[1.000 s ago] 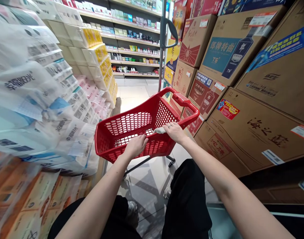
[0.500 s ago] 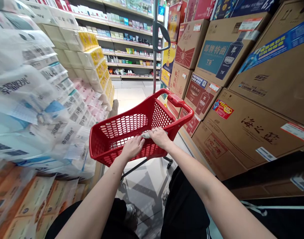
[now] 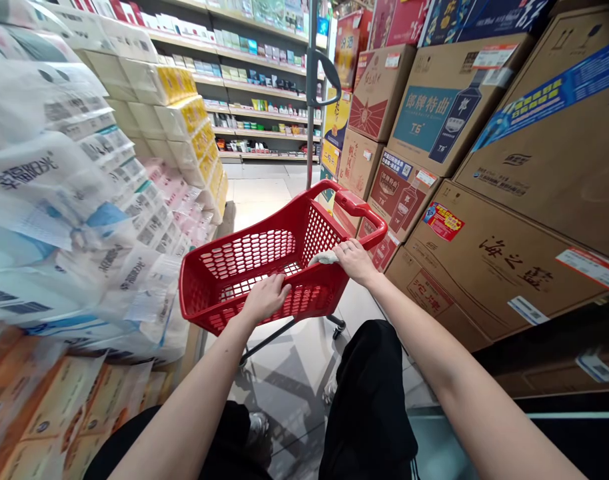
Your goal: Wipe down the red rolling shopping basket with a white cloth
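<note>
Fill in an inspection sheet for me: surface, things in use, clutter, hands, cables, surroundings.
Surface: pale tiled floor.
Things: red plastic shopping cart; pale cloth at its near rim.
Clutter: stacked tissue packs at left, stacked cartons at right.
Hands: left hand rests on the near rim; right hand holds the cloth, nearer the cart's handle.
Cables: nothing seen.
Surroundings: stocked shelves ahead; grey pole beyond the cart.

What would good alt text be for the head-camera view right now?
A bare left hand rests on the near side of a red shopping cart, while the right hand holds what looks like a pale cloth there. Wrapped packs are stacked at left, cardboard boxes at right, stocked shelves beyond.
</note>
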`<state>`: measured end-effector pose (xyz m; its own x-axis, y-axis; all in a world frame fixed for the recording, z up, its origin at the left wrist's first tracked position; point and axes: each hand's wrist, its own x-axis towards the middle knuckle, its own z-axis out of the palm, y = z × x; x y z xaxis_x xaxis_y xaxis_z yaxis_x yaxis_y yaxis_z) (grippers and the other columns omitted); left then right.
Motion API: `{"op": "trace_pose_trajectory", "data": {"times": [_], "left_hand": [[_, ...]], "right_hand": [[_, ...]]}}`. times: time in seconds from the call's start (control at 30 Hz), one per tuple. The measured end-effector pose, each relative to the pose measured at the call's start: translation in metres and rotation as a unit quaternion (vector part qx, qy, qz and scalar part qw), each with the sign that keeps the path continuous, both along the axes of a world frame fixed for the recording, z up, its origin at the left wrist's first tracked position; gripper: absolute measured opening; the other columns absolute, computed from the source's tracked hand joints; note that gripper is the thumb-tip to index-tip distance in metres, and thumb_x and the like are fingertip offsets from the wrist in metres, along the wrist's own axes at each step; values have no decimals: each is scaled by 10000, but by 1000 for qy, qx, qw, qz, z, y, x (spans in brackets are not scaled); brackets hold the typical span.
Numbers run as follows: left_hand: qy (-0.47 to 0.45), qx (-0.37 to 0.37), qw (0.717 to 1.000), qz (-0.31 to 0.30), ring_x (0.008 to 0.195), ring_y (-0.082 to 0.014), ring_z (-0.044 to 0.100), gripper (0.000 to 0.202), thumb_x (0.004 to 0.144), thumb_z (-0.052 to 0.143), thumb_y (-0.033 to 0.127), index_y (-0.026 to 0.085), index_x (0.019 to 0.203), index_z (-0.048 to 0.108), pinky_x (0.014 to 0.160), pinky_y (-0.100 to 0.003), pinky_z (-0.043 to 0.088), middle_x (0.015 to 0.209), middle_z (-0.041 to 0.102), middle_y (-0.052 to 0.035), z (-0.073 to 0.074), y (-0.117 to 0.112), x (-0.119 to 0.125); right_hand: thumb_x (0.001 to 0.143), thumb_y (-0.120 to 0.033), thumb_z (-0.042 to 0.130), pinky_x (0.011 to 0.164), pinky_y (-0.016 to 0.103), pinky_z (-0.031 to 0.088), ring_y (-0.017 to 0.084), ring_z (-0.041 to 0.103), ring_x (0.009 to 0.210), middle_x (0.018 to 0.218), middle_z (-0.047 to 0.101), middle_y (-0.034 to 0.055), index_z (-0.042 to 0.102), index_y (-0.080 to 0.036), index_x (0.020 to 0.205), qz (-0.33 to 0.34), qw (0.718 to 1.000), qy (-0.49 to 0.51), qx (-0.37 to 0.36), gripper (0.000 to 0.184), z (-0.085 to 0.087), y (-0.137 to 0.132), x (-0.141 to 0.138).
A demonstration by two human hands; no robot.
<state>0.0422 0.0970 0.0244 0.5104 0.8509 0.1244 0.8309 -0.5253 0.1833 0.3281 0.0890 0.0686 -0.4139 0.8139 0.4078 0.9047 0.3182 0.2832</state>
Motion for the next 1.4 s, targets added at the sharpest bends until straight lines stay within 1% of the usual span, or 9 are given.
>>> {"op": "trace_pose_trajectory", "data": {"times": [0.17, 0.33, 0.5, 0.6, 0.8, 0.97, 1.17, 1.27, 1.4], "left_hand": [[3, 1, 1000, -27, 1095, -250, 535, 517, 903, 294, 504, 172, 1271, 443, 911, -343, 389, 1209, 569, -117, 3, -2, -10], [57, -98, 991, 71, 884, -227, 615, 559, 900, 152, 589, 257, 1054, 575, 688, -293, 417, 997, 663, -56, 6, 6, -49], [86, -89, 987, 103, 857, -225, 625, 580, 901, 110, 582, 249, 987, 576, 655, -281, 403, 969, 677, -58, 1, 8, -67], [87, -92, 986, 110, 884, -225, 625, 566, 900, 116, 579, 259, 1015, 569, 670, -282, 408, 1004, 675, -57, -1, 7, -60], [67, -97, 990, 83, 840, -227, 624, 586, 891, 115, 603, 254, 988, 575, 648, -280, 399, 912, 678, -59, -1, 2, -52], [44, -111, 990, 80, 828, -208, 620, 576, 879, 146, 627, 259, 944, 585, 616, -257, 381, 930, 677, -46, 2, -1, -54], [37, -108, 989, 97, 825, -216, 622, 596, 872, 160, 641, 258, 961, 607, 610, -259, 377, 913, 678, -52, -1, -5, -46], [30, -108, 990, 91, 842, -229, 624, 615, 874, 138, 642, 274, 1029, 607, 618, -271, 383, 945, 682, -54, -3, -7, -39], [30, -107, 990, 89, 869, -238, 628, 619, 876, 135, 640, 290, 1102, 593, 646, -280, 394, 990, 686, -52, -4, -8, -33]], "right_hand": [[962, -310, 378, 951, 360, 263, 219, 470, 999, 1033, 596, 99, 570, -163, 1155, 27, 999, 22, -23, 309, 1, -1, -1], [932, -543, 331, 924, 355, 253, 217, 464, 969, 1015, 602, 72, 515, -273, 1283, 21, 997, 58, -43, 479, 10, 5, 1], [942, -464, 388, 993, 410, 221, 232, 448, 1023, 1033, 605, 83, 569, -251, 1211, -16, 995, 97, -9, 388, -3, 10, -15], [956, -357, 401, 1056, 452, 176, 234, 421, 1090, 1080, 594, 80, 563, -220, 1191, -38, 990, 134, 30, 316, -23, 5, -47], [945, -268, 426, 1090, 451, 198, 206, 475, 1042, 1027, 607, 62, 554, -215, 1169, 16, 988, 152, 7, 263, -53, -4, -108], [929, -178, 414, 1103, 450, 218, 200, 499, 1062, 1070, 613, 69, 545, -214, 1191, 68, 992, 105, -13, 295, -37, -5, -67], [933, -142, 385, 1132, 484, 204, 226, 370, 1274, 1274, 534, 101, 517, -163, 1250, 1, 990, 129, 59, 345, -23, -2, 2], [931, -139, 401, 1123, 475, 252, 226, 314, 1323, 1327, 497, 103, 501, -158, 1278, -41, 981, 168, 89, 362, -36, -3, -2], [918, -134, 438, 1074, 415, 350, 229, 298, 1326, 1333, 490, 103, 509, -169, 1282, -45, 976, 195, 83, 373, -57, -15, -35]]}}
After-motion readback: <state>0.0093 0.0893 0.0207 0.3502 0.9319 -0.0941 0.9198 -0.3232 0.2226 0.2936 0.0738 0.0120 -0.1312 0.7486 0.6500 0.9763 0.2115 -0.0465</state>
